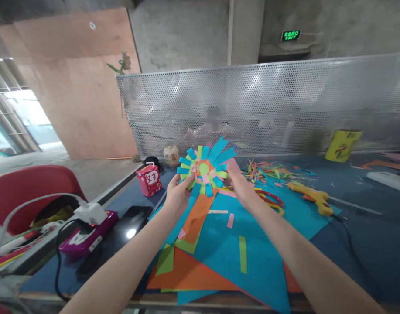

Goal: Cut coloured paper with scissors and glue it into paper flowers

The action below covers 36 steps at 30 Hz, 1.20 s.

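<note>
- Paper flower (203, 169), blue and green petals around a green centre: held up above the table (353, 192), between both hands.
- Left grip: left hand (178, 192) closed on the flower's lower-left rim, thumb in front.
- Right grip: right hand (237, 183) at the right rim; cannot tell whether its fingers pinch the paper.
- Risk: petals look thin; too hard a squeeze or an uneven pull could crease or detach them.
- Below: blue sheet (261, 261) with loose strips, including a green strip (243, 254); a sleeve-less forearm sweep could scatter these.
- Right: glue gun (309, 196), cord trailing towards the near edge; a snagged cord could drag it. If hot, its tip could burn fingers.
- Beyond: paper shreds (265, 171), light enough that a draught might spread them.
</note>
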Each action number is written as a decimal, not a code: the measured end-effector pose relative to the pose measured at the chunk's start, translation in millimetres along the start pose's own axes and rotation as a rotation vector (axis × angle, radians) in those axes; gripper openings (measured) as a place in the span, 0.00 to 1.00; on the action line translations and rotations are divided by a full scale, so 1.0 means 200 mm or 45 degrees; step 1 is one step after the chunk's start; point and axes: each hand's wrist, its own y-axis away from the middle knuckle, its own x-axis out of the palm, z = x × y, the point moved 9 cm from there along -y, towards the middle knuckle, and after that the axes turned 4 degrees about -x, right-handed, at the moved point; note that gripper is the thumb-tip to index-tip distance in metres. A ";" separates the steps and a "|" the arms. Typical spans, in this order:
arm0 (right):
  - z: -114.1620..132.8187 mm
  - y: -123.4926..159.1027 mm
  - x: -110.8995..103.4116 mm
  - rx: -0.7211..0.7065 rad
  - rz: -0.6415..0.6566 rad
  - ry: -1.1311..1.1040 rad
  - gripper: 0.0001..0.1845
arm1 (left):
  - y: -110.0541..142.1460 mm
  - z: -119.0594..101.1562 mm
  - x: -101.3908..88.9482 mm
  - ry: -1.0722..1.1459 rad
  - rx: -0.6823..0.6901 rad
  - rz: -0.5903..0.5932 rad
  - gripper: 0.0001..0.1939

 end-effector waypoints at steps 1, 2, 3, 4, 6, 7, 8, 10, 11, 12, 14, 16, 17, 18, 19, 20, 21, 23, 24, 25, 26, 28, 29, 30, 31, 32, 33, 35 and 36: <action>-0.04 0.01 0.07 0.116 0.173 -0.152 0.20 | 0.00 0.00 0.01 -0.016 0.010 0.011 0.11; -0.06 0.02 0.12 0.172 0.283 -0.264 0.18 | 0.01 0.00 0.02 -0.033 0.020 0.021 0.12; -0.05 0.03 0.15 0.183 0.327 -0.343 0.15 | 0.01 -0.01 0.02 -0.051 0.023 0.031 0.12; -0.05 0.03 0.15 0.178 0.326 -0.394 0.14 | 0.01 -0.02 0.03 -0.080 0.011 0.051 0.12; -0.04 0.03 0.13 0.186 0.265 -0.443 0.12 | 0.00 -0.04 0.03 -0.176 -0.070 0.081 0.12; -0.04 0.03 0.11 0.200 0.232 -0.469 0.12 | 0.00 -0.05 0.02 -0.258 -0.145 0.104 0.12; -0.05 0.03 0.10 0.216 0.201 -0.494 0.12 | 0.01 -0.07 -0.02 -0.342 -0.220 0.081 0.14; -0.05 0.02 0.07 0.248 0.147 -0.533 0.12 | 0.04 -0.15 -0.11 -0.523 -0.289 0.057 0.19; -0.06 0.02 0.07 0.262 0.126 -0.547 0.12 | 0.06 -0.22 -0.17 -0.657 -0.234 0.036 0.21; -0.07 0.02 0.06 0.277 0.108 -0.557 0.11 | 0.08 -0.30 -0.23 -0.842 -0.141 0.007 0.22; -0.08 0.02 0.06 0.301 0.080 -0.569 0.11 | 0.16 -0.49 -0.34 -1.260 0.169 -0.142 0.19; -0.10 0.02 0.06 0.321 0.058 -0.575 0.10 | 0.25 -0.59 -0.46 -1.759 0.313 -0.342 0.10; -0.10 0.02 0.07 0.328 0.050 -0.578 0.10 | 0.29 -0.61 -0.49 -1.973 0.375 -0.379 0.07; -0.11 0.02 0.07 0.333 0.042 -0.579 0.10 | 0.31 -0.60 -0.51 -2.154 0.416 -0.372 0.05; -0.11 0.03 0.07 0.337 0.037 -0.580 0.09 | 0.33 -0.57 -0.53 -2.290 0.412 -0.339 0.07; -0.10 0.03 0.07 0.339 0.033 -0.580 0.09 | 0.33 -0.53 -0.55 -2.402 0.395 -0.316 0.10; -0.10 0.03 0.07 0.341 0.033 -0.578 0.09 | 0.33 -0.49 -0.57 -2.503 0.360 -0.262 0.16; -0.09 0.04 0.07 0.346 0.042 -0.574 0.09 | 0.33 -0.41 -0.59 -2.612 0.284 -0.201 0.24; -0.09 0.04 0.07 0.347 0.048 -0.572 0.08 | 0.32 -0.38 -0.60 -2.636 0.243 -0.191 0.27; -0.08 0.05 0.07 0.348 0.055 -0.569 0.08 | 0.32 -0.37 -0.61 -2.646 0.205 -0.203 0.29; -0.08 0.05 0.07 0.347 0.058 -0.567 0.08 | 0.32 -0.36 -0.62 -2.652 0.181 -0.229 0.31; -0.07 0.05 0.07 0.341 0.057 -0.562 0.08 | 0.32 -0.37 -0.63 -2.654 0.193 -0.272 0.34; -0.07 0.05 0.06 0.338 0.052 -0.560 0.08 | 0.32 -0.38 -0.62 -2.647 0.215 -0.279 0.35; -0.07 0.05 0.06 0.334 0.045 -0.557 0.08 | 0.32 -0.39 -0.62 -2.634 0.240 -0.287 0.37; -0.07 0.05 0.06 0.328 0.038 -0.553 0.08 | 0.32 -0.40 -0.62 -2.615 0.258 -0.292 0.38; -0.07 0.04 0.05 0.320 0.030 -0.550 0.08 | 0.31 -0.41 -0.62 -2.591 0.259 -0.308 0.41; -0.06 0.04 0.05 0.305 0.023 -0.538 0.08 | 0.31 -0.43 -0.63 -2.564 0.243 -0.337 0.43; -0.06 0.03 0.03 0.256 0.012 -0.485 0.08 | 0.30 -0.44 -0.66 -2.510 0.202 -0.402 0.48; -0.05 0.03 0.03 0.230 0.007 -0.457 0.08 | 0.30 -0.45 -0.67 -2.487 0.186 -0.418 0.50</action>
